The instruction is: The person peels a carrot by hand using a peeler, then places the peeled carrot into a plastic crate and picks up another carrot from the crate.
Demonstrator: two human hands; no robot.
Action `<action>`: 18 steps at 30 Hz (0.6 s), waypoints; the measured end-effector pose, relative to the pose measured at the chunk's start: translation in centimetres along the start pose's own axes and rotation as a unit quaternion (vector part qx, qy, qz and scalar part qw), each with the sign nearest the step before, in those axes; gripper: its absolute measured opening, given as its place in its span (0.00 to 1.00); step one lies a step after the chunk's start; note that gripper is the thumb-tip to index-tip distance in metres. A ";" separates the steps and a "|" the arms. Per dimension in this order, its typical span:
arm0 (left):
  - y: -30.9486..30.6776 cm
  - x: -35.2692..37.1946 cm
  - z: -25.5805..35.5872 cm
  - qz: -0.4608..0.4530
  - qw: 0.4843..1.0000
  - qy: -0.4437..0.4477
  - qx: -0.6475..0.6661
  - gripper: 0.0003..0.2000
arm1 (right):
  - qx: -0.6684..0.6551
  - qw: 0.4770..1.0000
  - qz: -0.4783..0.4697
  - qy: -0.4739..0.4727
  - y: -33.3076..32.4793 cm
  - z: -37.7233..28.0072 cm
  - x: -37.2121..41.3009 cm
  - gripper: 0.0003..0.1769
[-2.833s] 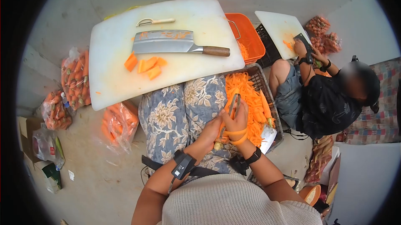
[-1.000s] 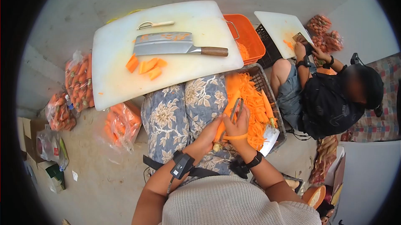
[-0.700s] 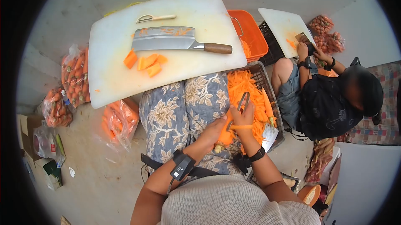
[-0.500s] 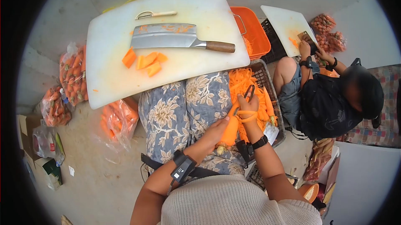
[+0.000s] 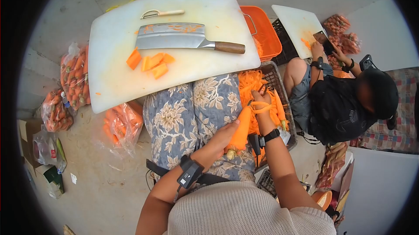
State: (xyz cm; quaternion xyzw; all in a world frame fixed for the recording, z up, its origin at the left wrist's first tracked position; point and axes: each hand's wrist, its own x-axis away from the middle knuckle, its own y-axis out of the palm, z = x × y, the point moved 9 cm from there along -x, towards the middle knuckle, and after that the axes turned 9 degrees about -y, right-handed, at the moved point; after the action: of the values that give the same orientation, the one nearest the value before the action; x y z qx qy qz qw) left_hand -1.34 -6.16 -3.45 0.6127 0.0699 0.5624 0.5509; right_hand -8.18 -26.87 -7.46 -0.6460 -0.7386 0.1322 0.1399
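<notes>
My left hand (image 5: 224,138) is wrapped round the thick end of a large peeled carrot (image 5: 240,131), whose stub points toward my body. My right hand (image 5: 262,105) grips a dark peeler (image 5: 250,103) near the carrot's far tip, its handle mostly hidden by my fingers. Orange peel ribbons hang over those fingers. Beneath, a black crate (image 5: 278,78) holds a heap of carrot peelings (image 5: 251,80) and a few carrots. On the white cutting board (image 5: 113,76) lie a cleaver (image 5: 174,38), a second peeler (image 5: 162,13) and several carrot chunks (image 5: 152,62).
An orange basin (image 5: 262,30) stands behind the crate. Bags of carrots (image 5: 75,76) and a bag of peeled carrots (image 5: 122,124) sit at left. On the right, a co-worker (image 5: 349,100) holds a dark blade over another cutting board (image 5: 297,23).
My right hand has moved the peeler away from my body, toward the carrot's far tip. The carrot has tipped slightly in my left hand. The co-worker's hands have shifted a little.
</notes>
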 end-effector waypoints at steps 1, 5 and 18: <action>-0.2 0.0 -0.1 0.007 1.000 -0.006 -0.003 0.23 | 0.002 1.000 0.015 0.014 -0.5 1.2 -0.7 0.15; -0.1 0.3 0.0 -0.008 1.000 -0.006 -0.007 0.23 | 0.073 0.992 0.078 0.060 -1.7 0.4 -1.1 0.11; -0.7 0.6 -0.3 -0.062 0.990 -0.021 0.123 0.24 | -0.179 0.975 0.051 0.118 -2.7 -0.4 3.4 0.10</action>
State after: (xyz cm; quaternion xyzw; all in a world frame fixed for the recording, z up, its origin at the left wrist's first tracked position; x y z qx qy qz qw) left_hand -0.95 -5.30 -3.61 0.6821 0.1642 0.5013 0.5064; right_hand -10.92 -23.79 -5.99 -0.7088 -0.6944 -0.0723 0.1008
